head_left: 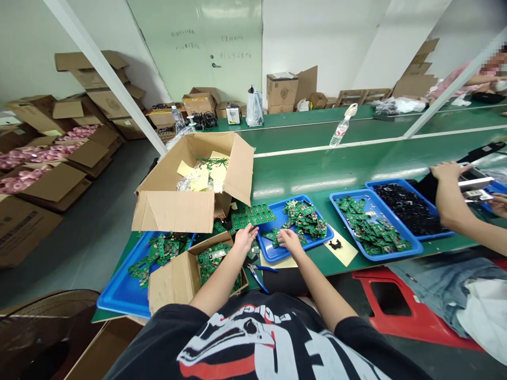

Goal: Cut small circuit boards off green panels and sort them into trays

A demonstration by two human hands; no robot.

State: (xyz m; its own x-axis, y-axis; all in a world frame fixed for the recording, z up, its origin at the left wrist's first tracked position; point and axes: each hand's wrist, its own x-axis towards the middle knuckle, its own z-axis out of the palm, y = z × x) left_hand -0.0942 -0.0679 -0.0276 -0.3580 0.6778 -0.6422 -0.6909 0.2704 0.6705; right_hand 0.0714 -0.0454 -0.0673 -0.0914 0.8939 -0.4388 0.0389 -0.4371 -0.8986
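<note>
My left hand (245, 238) grips the near edge of a green circuit board panel (253, 215), which is tilted above the bench. Low over the near left part of a blue tray (273, 257), my right hand (291, 241) has its fingers closed at a small green circuit board (270, 237). A heap of circuit boards (304, 216) fills the rest of that tray. Blue-handled pliers (259, 277) lie on the bench just below my hands. Beside my left forearm stands a small carton (174, 282) of circuit boards.
A large open carton (174, 211) stands behind on the left, near another blue tray (119, 295). To the right are a blue tray of boards (412, 250) and one of black parts (407, 208). A co-worker's hand (449, 171) works at far right. A bottle (339, 132) stands behind.
</note>
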